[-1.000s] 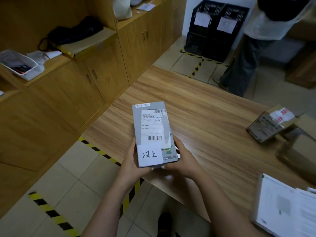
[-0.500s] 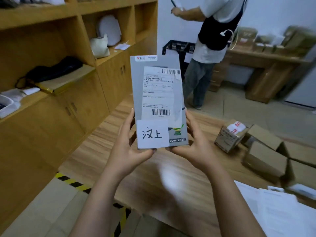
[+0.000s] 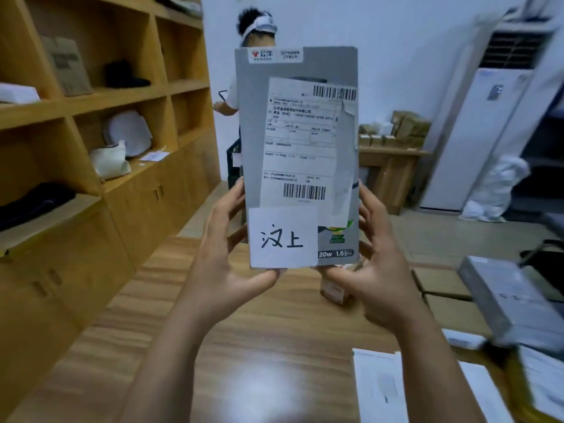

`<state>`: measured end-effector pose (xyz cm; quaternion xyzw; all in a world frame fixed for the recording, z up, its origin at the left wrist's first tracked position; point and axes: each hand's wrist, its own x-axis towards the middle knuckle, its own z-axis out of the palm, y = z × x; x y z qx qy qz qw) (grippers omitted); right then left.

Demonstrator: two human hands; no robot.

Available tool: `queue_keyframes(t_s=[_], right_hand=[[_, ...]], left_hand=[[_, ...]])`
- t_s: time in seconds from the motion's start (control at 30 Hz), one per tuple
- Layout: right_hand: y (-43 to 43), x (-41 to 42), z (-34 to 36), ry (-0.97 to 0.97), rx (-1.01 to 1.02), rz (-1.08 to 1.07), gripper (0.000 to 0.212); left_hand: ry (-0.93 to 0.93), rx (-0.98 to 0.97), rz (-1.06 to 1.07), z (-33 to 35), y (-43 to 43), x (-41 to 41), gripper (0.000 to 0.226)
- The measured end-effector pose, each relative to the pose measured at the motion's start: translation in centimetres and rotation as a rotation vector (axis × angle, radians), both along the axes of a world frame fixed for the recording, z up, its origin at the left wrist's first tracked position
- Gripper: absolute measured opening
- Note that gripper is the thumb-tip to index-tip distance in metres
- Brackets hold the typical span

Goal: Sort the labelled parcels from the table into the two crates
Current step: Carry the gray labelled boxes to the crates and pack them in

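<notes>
1. The left hand [image 3: 225,264] and right hand [image 3: 378,261] are gripping the grey parcel box [image 3: 296,157] upright between them over the wooden table [image 3: 274,346], thumbs hooking under its bottom edge and fingers curling along its sides.
2. It is showing flat, rectangular, smooth cardboard with a printed shipping label [image 3: 302,141] and a square handwritten slip [image 3: 283,238].
3. It is sitting higher and nearer the camera than half a second ago.

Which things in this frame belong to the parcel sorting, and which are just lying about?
Part of the job:
- grey parcel, held upright by the left hand and right hand
- black crate, mostly hidden behind it
- cardboard boxes on the table

Lying about:
- loose papers
- white bag at left
- standing air conditioner
</notes>
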<state>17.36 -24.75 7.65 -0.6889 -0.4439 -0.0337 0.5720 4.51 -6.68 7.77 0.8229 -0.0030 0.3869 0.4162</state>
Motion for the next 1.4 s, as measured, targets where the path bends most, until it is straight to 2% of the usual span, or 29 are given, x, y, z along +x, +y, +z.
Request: queue_keyframes(t_s=[0.57, 0.87, 1.1, 1.4], right_hand=[[-8.7, 1.7, -0.1, 0.008, -0.008, -0.221, 0.112], [-9.7, 2.2, -2.9, 0.083, -0.059, -0.262, 0.11], [-10.0, 1.9, -6.0, 0.264, -0.077, -0.205, 0.109], [-11.2, 4.5, -6.2, 0.303, -0.141, -0.057, 0.108]], left_hand=[[-0.008, 0.041, -0.19, 0.7, -6.2, 5.4, 0.111], [0.102, -0.004, -0.197, -1.9, -7.1, 6.2, 0.113], [0.204, -0.056, -0.172, -4.8, -8.3, 6.0, 0.113], [0.245, -0.174, -0.037, -6.0, -11.2, 6.2, 0.115]])
